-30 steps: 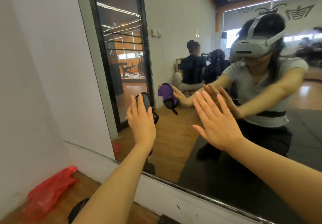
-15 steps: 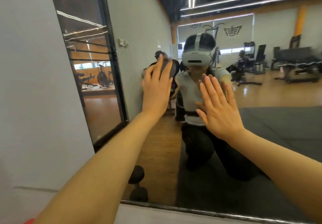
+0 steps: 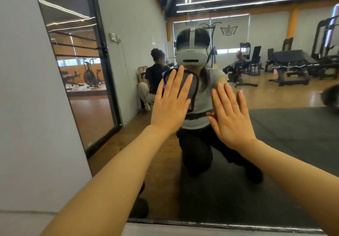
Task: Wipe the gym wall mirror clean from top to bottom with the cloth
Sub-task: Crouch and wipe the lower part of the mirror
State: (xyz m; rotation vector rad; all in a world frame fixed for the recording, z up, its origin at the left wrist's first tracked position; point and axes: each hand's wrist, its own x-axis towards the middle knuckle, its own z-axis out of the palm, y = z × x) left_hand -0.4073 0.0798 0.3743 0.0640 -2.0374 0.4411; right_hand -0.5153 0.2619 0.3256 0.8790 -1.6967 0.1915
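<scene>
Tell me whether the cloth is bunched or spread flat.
Spread flat: the cloth lies open under the left hand against the mirror.

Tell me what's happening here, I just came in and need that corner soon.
A person kneeling at the wall mirror is wiping it. The left hand presses a grey cloth flat against the glass with straight fingers, while the right hand rests open on the glass beside it, holding nothing. The cloth sits around the middle of the mirror's visible height, so the lower part may remain to be wiped.
</scene>
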